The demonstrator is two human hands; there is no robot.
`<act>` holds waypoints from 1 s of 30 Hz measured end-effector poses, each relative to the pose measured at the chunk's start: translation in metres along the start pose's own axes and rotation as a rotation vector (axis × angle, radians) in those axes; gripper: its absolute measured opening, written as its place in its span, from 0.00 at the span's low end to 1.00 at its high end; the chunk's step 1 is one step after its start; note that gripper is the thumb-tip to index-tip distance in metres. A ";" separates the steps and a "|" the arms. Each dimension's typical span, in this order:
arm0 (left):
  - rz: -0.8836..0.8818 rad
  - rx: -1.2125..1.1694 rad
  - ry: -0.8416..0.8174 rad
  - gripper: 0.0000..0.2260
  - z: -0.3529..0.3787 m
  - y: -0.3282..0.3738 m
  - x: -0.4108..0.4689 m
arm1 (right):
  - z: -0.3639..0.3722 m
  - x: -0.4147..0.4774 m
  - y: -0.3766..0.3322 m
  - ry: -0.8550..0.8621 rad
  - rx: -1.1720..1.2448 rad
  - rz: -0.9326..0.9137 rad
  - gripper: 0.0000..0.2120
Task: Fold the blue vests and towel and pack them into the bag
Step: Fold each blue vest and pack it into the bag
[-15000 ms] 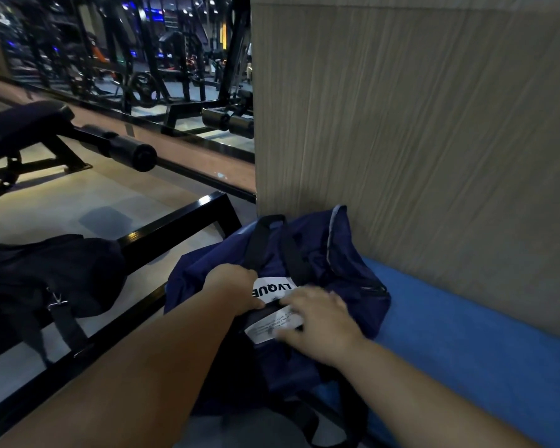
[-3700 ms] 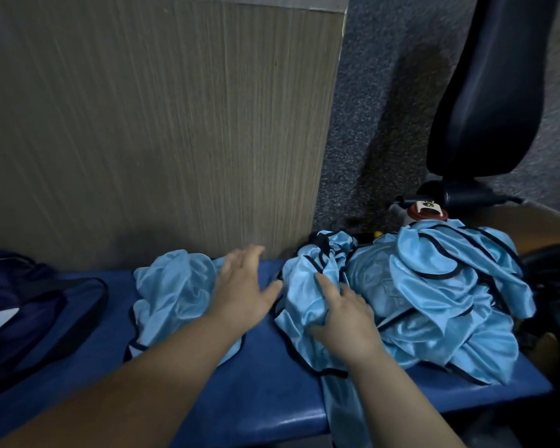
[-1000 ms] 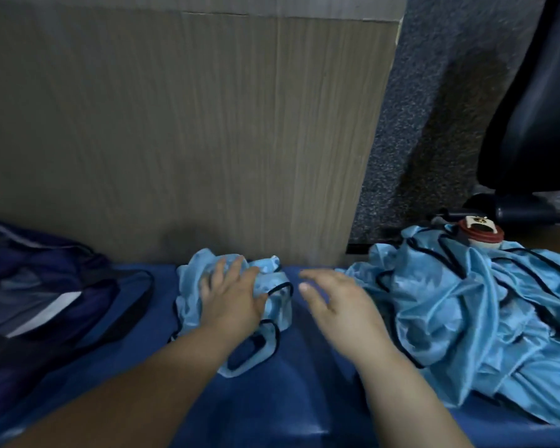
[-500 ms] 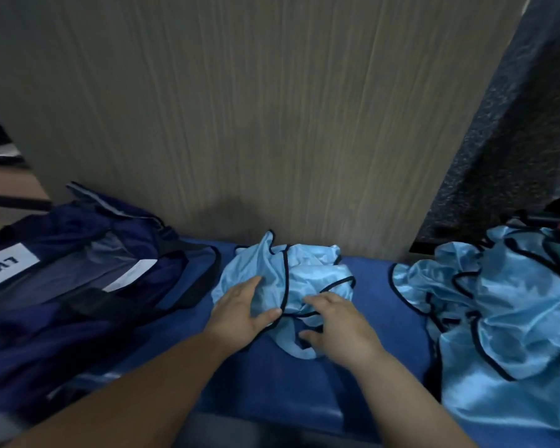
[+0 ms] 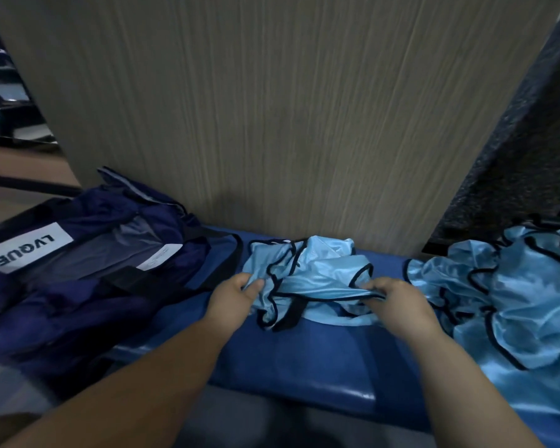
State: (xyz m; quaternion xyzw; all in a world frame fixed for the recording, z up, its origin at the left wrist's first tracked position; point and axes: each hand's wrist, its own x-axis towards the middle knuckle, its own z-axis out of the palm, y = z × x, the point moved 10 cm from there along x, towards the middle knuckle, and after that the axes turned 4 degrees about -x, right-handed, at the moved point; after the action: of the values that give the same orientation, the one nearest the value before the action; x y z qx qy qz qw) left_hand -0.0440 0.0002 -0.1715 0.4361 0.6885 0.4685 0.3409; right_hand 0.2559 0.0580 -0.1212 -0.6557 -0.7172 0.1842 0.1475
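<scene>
A crumpled light blue vest with black trim lies on the blue padded bench, close to the wall. My left hand pinches its left edge and my right hand grips its right edge. The navy bag with a white "LVQUE" label lies open on the bench to the left, touching the vest's side. A heap of several more light blue vests sits at the right. No towel is visible.
A wood-grain panel rises straight behind the bench. A dark carpeted wall stands at the right. Gym equipment shows dimly at the far left.
Both hands have moved apart to the vest's two edges and taken hold of the fabric, stretching it a little. The view has shifted slightly left.
</scene>
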 end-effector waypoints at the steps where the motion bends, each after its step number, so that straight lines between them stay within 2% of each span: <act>1: -0.022 -0.046 0.006 0.08 -0.003 -0.003 -0.001 | -0.005 -0.001 0.004 0.011 0.006 0.011 0.10; 8: -0.109 -0.215 0.103 0.13 -0.028 -0.011 -0.010 | -0.043 -0.017 0.022 0.151 0.092 0.050 0.12; 15: -0.145 -0.263 0.190 0.15 -0.057 -0.021 -0.016 | -0.083 -0.038 0.048 0.408 0.245 0.132 0.16; 18: -0.172 -0.265 0.222 0.11 -0.066 -0.025 -0.018 | -0.082 -0.043 0.052 0.351 0.238 0.143 0.16; 23: -0.168 -0.211 0.279 0.06 -0.078 -0.016 -0.025 | -0.053 -0.044 0.039 0.066 0.089 0.059 0.12; 25: -0.153 -0.204 0.304 0.14 -0.081 -0.008 -0.030 | -0.041 -0.047 0.031 0.000 0.078 0.051 0.12; 27: -0.117 0.008 0.329 0.27 -0.084 0.006 -0.037 | -0.034 -0.053 0.018 -0.013 0.153 0.061 0.13; 28: -0.064 0.132 0.323 0.28 -0.081 0.020 -0.041 | -0.032 -0.056 0.011 -0.004 0.208 0.059 0.13; 30: 0.070 0.209 0.227 0.22 -0.060 0.049 -0.050 | -0.025 -0.061 -0.007 -0.005 0.336 0.035 0.12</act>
State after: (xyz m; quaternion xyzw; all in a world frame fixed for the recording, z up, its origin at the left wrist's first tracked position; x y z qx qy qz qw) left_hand -0.0638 -0.0579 -0.1028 0.4370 0.7522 0.4521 0.1971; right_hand 0.2672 -0.0015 -0.0935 -0.6338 -0.6651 0.3057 0.2501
